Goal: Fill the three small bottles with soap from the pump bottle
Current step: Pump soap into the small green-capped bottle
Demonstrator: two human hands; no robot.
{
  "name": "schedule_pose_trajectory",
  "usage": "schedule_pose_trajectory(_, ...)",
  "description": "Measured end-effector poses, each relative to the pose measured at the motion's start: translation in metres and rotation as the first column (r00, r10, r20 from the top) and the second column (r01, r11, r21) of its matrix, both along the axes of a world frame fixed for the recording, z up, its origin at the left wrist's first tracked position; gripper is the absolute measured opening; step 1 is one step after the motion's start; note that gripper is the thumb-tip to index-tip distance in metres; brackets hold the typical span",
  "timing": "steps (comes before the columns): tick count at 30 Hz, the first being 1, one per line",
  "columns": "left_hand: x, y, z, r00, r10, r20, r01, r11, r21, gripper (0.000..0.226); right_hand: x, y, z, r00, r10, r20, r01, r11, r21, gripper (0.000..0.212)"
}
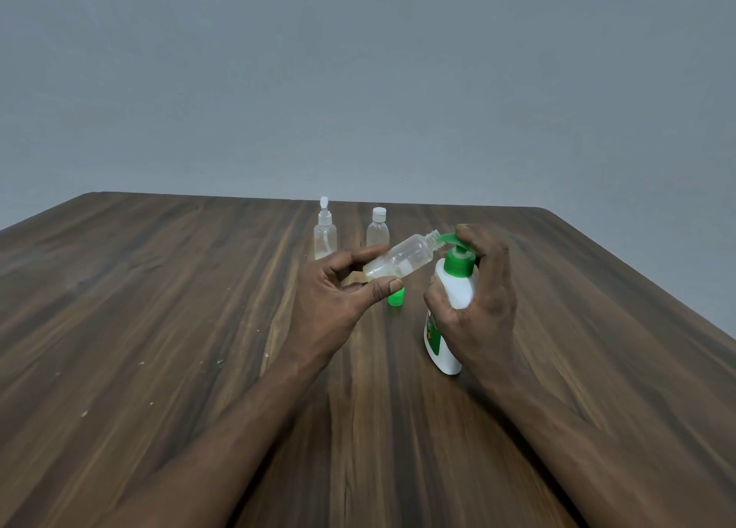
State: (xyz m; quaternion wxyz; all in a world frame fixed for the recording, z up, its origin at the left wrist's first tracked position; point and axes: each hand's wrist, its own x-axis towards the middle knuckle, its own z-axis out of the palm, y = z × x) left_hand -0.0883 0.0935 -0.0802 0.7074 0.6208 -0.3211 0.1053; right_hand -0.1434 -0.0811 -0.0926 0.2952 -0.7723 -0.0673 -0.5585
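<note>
My left hand [338,288] holds a small clear bottle [402,258] tilted, its uncapped mouth up against the green pump spout. A little pale liquid lies in its lower end. My right hand [478,288] grips the white pump bottle [446,328], a finger on top of the green pump head [458,260]. A green cap [396,299] stands on the table below the tilted bottle. Two more small clear bottles stand at the back: one with a pump top [325,232], one with a white screw cap [377,228].
Everything sits on a dark wooden table [179,328], whose far edge runs just behind the two standing bottles. A plain grey wall lies beyond. A few light specks dot the wood at the left.
</note>
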Motion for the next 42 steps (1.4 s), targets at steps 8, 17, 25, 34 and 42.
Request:
schedule_pose_trajectory(8, -0.0007, -0.0015, -0.0012, 1.000, -0.009, -0.009, 0.009, 1.000, -0.014, 0.046, -0.0009, 0.0004, 0.0015, 1.000, 0.001, -0.007, -0.001, 1.000, -0.001, 0.069)
schedule_pose_trajectory(17, 0.0031, -0.0006, -0.0039, 1.000, 0.000, 0.001, 0.000, 1.000, 0.002, 0.044, 0.0010, 0.0009, 0.0006, 1.000, -0.008, 0.013, 0.008, 1.000, 0.004, 0.064)
schedule_pose_trajectory(25, 0.0020, -0.0021, -0.0033, 1.000, -0.011, -0.018, 0.011, 1.000, -0.007, 0.044, -0.0003, 0.0009, 0.0017, 1.000, -0.006, -0.002, 0.006, 1.000, -0.004, 0.069)
schedule_pose_trajectory(34, 0.0016, -0.0012, -0.0037, 1.000, -0.014, -0.021, 0.014, 1.000, -0.014, 0.043, -0.0002, 0.0033, 0.0005, 1.000, -0.013, 0.013, 0.013, 1.000, 0.014, 0.066)
schedule_pose_trajectory(42, -0.0008, -0.0011, -0.0014, 1.000, -0.013, -0.018, 0.013, 1.000, -0.016, 0.045, -0.0003, 0.0021, 0.0023, 1.000, -0.013, 0.006, 0.013, 1.000, 0.000, 0.071)
